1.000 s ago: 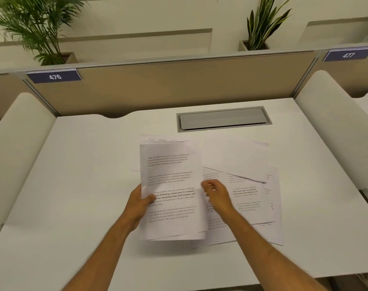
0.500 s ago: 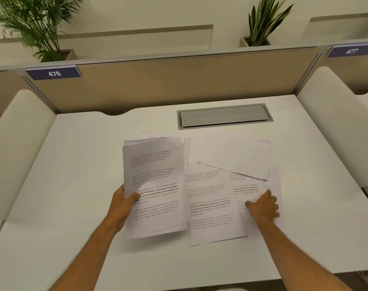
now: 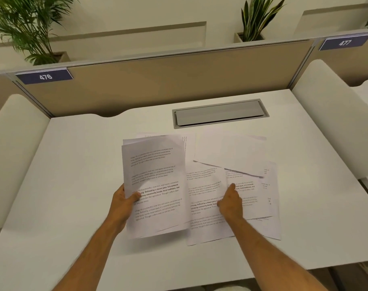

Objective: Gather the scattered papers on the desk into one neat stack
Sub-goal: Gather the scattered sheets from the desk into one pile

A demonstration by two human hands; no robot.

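Left hand (image 3: 124, 203): grip closed on a bundle of printed sheets (image 3: 155, 185), thumb on top, mid-tabletop (image 3: 78, 164). Right hand (image 3: 230, 203): fingers pressed flat on loose sheets (image 3: 206, 185) lying toward the right edge; whether it grips any, cannot tell. Legible: "Defined by a slower pace". Divider labels (image 3: 45, 76): "476", "477".

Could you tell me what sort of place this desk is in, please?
Most likely a shared office or study hall: numbered seat plates 476 and 477, a tan divider panel, and a desk cable hatch.
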